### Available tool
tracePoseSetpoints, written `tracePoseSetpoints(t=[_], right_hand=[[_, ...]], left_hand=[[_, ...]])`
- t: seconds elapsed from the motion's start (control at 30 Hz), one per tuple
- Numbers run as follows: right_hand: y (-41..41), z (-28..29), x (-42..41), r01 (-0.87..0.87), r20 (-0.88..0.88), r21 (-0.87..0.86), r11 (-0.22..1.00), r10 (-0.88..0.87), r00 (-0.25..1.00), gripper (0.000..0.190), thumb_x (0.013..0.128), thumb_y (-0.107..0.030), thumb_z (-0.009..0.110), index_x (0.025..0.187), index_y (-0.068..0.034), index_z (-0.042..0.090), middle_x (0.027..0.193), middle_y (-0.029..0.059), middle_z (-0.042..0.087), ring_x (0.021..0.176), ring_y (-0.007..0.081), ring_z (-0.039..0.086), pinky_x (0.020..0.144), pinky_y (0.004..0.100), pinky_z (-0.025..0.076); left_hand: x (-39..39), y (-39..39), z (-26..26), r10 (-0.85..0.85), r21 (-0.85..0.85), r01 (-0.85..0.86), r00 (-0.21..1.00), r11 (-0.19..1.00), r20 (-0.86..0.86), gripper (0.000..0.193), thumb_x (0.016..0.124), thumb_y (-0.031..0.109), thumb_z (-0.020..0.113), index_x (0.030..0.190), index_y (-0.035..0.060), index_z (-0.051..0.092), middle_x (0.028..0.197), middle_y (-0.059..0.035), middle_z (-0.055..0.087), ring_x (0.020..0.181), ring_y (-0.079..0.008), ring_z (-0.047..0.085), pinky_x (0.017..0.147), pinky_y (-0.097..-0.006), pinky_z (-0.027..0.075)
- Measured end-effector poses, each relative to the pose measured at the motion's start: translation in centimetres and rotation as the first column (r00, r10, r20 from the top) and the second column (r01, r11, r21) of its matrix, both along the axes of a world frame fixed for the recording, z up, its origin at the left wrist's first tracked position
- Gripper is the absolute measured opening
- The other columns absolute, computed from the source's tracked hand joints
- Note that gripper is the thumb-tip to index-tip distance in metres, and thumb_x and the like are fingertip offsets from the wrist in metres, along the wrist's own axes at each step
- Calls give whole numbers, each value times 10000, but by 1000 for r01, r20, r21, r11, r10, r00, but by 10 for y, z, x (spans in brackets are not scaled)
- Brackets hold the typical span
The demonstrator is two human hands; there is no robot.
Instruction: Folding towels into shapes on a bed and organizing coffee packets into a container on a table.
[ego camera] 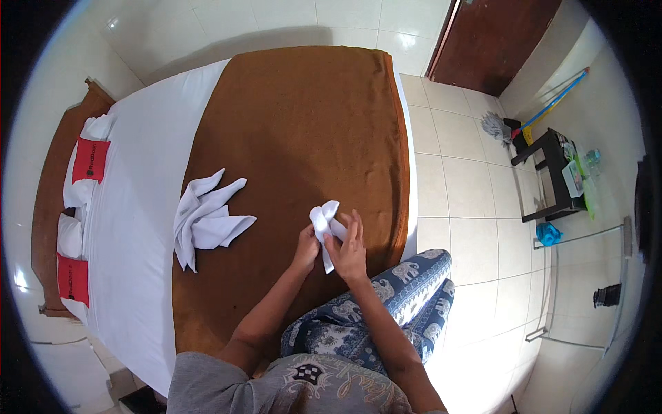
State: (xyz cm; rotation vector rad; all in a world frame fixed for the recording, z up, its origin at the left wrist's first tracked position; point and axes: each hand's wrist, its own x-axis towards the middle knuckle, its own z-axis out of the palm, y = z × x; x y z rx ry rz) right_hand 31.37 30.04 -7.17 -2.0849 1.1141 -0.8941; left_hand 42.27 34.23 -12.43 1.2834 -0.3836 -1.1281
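Observation:
Between my hands, above the brown blanket (289, 129), is a small white folded cloth (322, 221) with a twisted upper part and a flat tail hanging below. My left hand (307, 249) grips its left side, fingers curled. On the other side my right hand (348, 249) pinches it near the middle with the thumb, the other fingers raised and partly spread. A larger white cloth (212, 217), folded into several pointed ends, lies on the blanket to the left.
White pillows and red cushions (91, 160) line the wooden headboard (57, 191) at left. Past the bed's right side, a small black table (556, 171) holds plastic items. A mop (496, 128) leans near the brown door (491, 41). A metal rack (574, 341) stands at lower right.

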Motion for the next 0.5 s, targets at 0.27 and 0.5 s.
tracePoseSetpoints(t=[0.27, 0.5], right_hand=[[1, -13, -2, 56, -94, 461, 886, -14, 995, 496, 801, -305, 642, 1168, -85, 390, 992, 244, 605, 864, 428, 607, 691, 506, 496], [-2, -13, 0, 74, -120, 136, 988, -58, 991, 441, 758, -197, 688, 1082, -54, 425, 883, 171, 581, 810, 386, 612, 655, 443, 504]], left_hand=[[-12, 1, -8, 128, -71, -107, 783, 992, 608, 321, 853, 18, 517, 1173, 30, 528, 974, -75, 509, 849, -136, 508, 703, -243, 441], [-15, 14, 10, 141, 27, -154, 953, 988, 270, 281, 900, 245, 571, 1047, 7, 550, 882, -81, 603, 711, -114, 600, 585, -248, 475]])
